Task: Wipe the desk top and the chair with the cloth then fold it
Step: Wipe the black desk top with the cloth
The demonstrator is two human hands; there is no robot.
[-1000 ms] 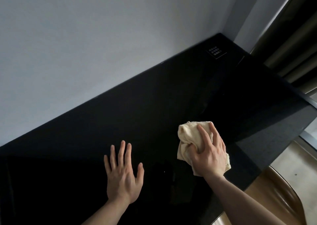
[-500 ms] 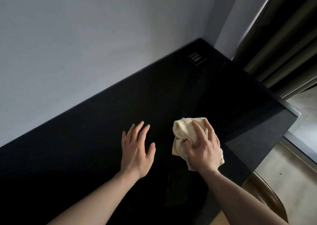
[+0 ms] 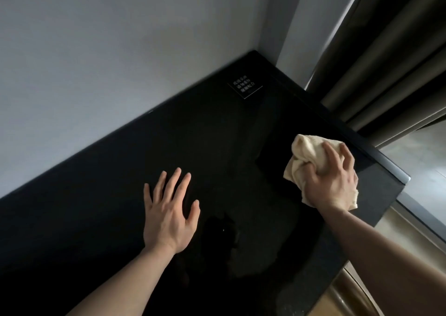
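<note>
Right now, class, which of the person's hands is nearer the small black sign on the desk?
Right. The right hand grips the cloth below and right of the sign; the left hand rests flat farther away, below-left.

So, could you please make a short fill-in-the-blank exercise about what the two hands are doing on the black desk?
1. The right hand grips a bunched cream ____ on the desk.
2. The left hand lies flat on the desk with its fingers ____.
3. The small sign with white writing sits near the far ____ of the desk.
4. The cloth is in the hand closer to the ____.

Missing words: cloth; straight; corner; curtain
</note>
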